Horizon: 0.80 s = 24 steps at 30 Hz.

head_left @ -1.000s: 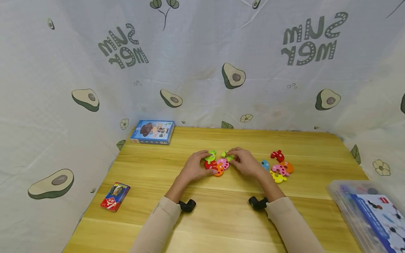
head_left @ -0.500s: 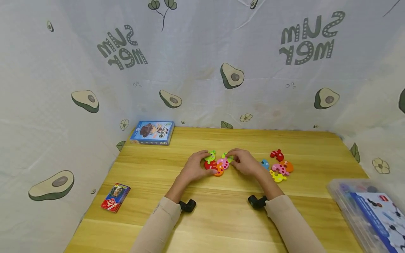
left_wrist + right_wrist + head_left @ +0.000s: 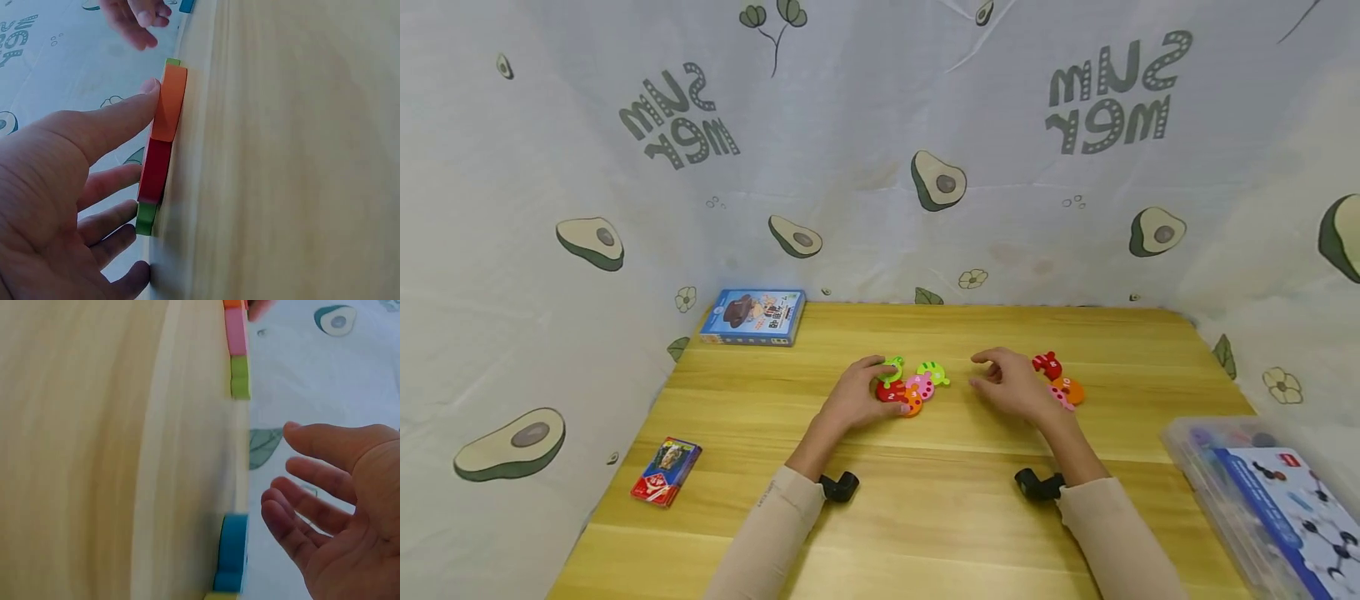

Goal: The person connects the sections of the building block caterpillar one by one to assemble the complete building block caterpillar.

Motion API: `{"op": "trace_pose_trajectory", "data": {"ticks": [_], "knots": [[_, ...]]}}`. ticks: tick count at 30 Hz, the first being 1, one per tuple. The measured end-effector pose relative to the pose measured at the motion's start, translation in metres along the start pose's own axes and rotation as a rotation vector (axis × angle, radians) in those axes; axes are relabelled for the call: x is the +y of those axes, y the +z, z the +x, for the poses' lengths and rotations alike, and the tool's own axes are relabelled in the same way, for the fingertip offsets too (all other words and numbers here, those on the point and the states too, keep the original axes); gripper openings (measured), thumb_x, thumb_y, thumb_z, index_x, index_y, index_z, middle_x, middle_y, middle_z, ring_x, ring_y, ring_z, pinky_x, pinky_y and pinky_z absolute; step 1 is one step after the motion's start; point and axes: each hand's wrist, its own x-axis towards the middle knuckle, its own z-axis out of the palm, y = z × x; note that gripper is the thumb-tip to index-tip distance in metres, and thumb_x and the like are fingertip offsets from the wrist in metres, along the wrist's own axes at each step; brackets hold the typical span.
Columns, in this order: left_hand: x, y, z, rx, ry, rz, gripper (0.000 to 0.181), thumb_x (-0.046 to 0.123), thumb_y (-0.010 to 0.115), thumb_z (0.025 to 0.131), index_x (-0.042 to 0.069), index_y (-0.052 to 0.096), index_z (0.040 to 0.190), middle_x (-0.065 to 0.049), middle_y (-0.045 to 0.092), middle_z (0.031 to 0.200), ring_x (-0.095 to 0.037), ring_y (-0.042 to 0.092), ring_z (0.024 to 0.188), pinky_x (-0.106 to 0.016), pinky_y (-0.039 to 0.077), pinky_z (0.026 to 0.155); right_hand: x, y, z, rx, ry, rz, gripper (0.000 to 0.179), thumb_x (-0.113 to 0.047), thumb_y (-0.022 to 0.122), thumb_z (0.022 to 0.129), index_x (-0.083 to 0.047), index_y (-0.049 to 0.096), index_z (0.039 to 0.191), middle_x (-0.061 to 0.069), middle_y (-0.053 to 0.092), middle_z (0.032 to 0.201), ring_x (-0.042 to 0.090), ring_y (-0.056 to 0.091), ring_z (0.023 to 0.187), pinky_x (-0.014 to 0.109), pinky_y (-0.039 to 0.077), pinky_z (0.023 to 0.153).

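Observation:
A short joined chain of wooden number-puzzle pieces lies on the table: a green head piece (image 3: 893, 364), a red piece (image 3: 891, 392), an orange piece (image 3: 913, 405), a pink piece (image 3: 921, 386) and a striped green piece (image 3: 933, 372) at its right end. My left hand (image 3: 856, 395) holds the chain's left side, thumb at the orange piece, fingers by the green head. My right hand (image 3: 1011, 385) is off to the right, fingers loosely bent, nothing in it. Below that hand in the right wrist view is a blue piece (image 3: 233, 550).
Beyond my right hand lie another red piece (image 3: 1047, 365), an orange piece (image 3: 1068, 391) and a pink piece, partly hidden. A blue box (image 3: 754, 317) sits at the back left, a small card pack (image 3: 667, 472) front left, a clear plastic case (image 3: 1213, 492) at right.
My right hand has let go of the striped green piece, which now sits against the pink one, and has moved right toward the loose pieces. The left hand stays at the chain.

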Motion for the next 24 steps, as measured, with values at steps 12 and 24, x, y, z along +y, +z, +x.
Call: {"op": "trace_pose_trajectory", "data": {"ticks": [12,24], "knots": [[-0.002,-0.001,0.000,0.008,0.012,0.002,0.068,0.047,0.084,0.083,0.019,0.064,0.142,-0.006,0.046,0.160,-0.034,0.041,0.149,-0.053,0.036,0.122,0.023,-0.020,-0.021,0.074,0.129,-0.030,0.064,-0.036,0.078,0.092,0.008,0.060,0.136,0.030,0.065,0.127,0.044,0.065,0.110,0.055,0.058,0.087],[-0.007,0.000,0.002,-0.012,0.077,-0.046,0.070,0.042,0.080,0.088,0.010,0.057,0.147,-0.005,0.042,0.163,-0.031,0.039,0.151,-0.049,0.036,0.123,0.026,-0.021,-0.027,0.024,0.176,-0.081,0.073,-0.039,0.085,0.084,0.009,0.060,0.132,0.028,0.066,0.121,0.039,0.063,0.107,0.055,0.055,0.092]]}}
